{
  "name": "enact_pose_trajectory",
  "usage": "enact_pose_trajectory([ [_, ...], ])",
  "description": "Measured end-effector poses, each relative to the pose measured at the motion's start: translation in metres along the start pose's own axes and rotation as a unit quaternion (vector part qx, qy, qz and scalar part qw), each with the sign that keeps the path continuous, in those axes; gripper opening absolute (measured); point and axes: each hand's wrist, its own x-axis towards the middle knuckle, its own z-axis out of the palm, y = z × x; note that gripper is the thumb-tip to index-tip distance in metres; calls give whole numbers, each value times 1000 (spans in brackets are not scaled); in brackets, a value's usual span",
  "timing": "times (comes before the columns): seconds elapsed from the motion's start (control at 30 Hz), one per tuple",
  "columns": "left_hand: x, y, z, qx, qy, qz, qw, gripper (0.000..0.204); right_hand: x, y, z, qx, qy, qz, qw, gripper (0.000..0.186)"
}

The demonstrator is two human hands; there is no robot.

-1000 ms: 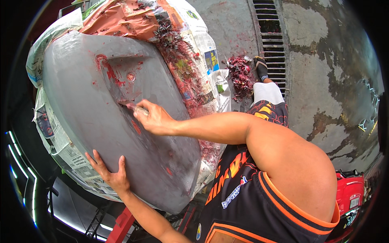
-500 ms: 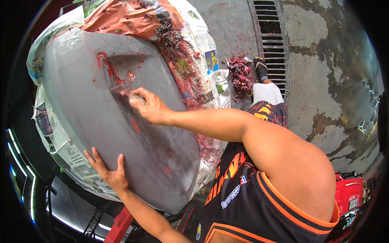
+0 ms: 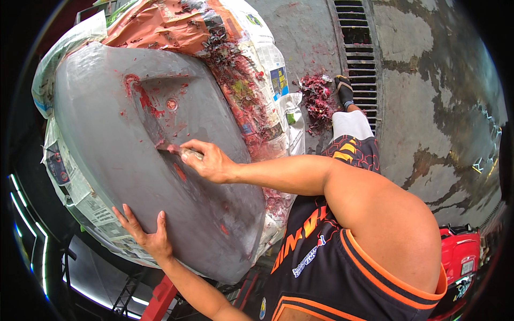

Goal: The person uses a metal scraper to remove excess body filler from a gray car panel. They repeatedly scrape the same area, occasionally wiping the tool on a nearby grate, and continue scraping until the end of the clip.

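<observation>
Here, gripping a flat-bladed scraper [image 3: 172, 148] in the right hand [image 3: 213, 163], thumb and fingers closed around the handle; holding the reddish blade to the edge of a recess in the curved grey panel [image 3: 112, 139], below a large red patch [image 3: 144, 100] and near a smaller red streak [image 3: 179, 171]; unable to tell how firmly; resting the left hand [image 3: 150, 235] open, fingers spread, against the panel's lower-left edge; around the panel, covered with newspaper [image 3: 101, 214] along the left and orange-brown paper [image 3: 155, 27] at the top; on the paper to the right, strewn with red and dark flakes [image 3: 227, 59]; farther right, on the concrete floor [image 3: 404, 37], heaped with reddish scraps [image 3: 317, 101], just beside a sandalled foot [image 3: 345, 88] and a slotted drain grate [image 3: 360, 69]; just left of the left forearm [image 3: 195, 286], a red beam [image 3: 159, 299]; at lower right, well apart from the panel, a red object [image 3: 461, 251].
</observation>
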Motion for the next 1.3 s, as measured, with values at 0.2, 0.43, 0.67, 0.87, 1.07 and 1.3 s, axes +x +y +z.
enact_pose_trajectory([
  [0.2, -1, -1, -1, 2, -5, -1, 1000, 94, 32, 0, -14, 52, -7, -29, 998, 42],
  [0.43, -1, 0, -1, 10, -6, -4, 1000, 94, -4, 26, -23, 16, -61, 8, 998, 39],
  [0.67, -2, -2, 0, 1, -1, 12, 1000, 90, 26, 24, -3, 29, 30, -54, 998, 42],
  [0.87, -2, -3, -1, -5, -5, -1, 1000, 95, -6, 34, -16, 6, -5, 4, 1000, 40],
  [1.07, -1, -1, -1, 4, -3, 6, 1000, 90, -1, 30, -6, -12, -4, -45, 999, 43],
  [1.3, -2, 1, -2, 0, -8, -6, 1000, 94, 7, 23, -19, -30, -45, -7, 999, 45],
])
